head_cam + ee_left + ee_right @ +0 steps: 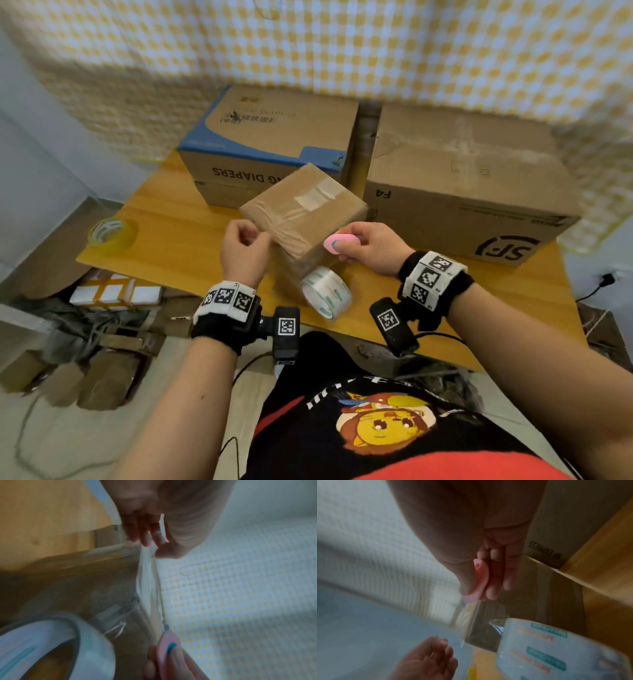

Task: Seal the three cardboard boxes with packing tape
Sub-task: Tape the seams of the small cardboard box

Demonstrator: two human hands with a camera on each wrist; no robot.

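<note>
A small cardboard box (308, 209) wrapped in clear tape stands tilted on the wooden table (171, 246). My left hand (245, 248) pinches a crumpled strip of clear tape (149, 577) at the box's left edge. My right hand (370, 248) grips a small pink cutter (340, 242) at the box's right side; its blade end (165, 628) meets the stretched tape. A roll of clear printed tape (325, 293) hangs in front of the box. Two larger boxes stand behind: a diaper box (274, 144) and an SF box (472, 185).
A yellowish tape roll (111, 234) lies near the table's left edge. Parcels and flattened cardboard (113, 294) lie on the floor to the left. A checked cloth (342, 44) hangs behind the table. A cable and plug (606, 279) sit at right.
</note>
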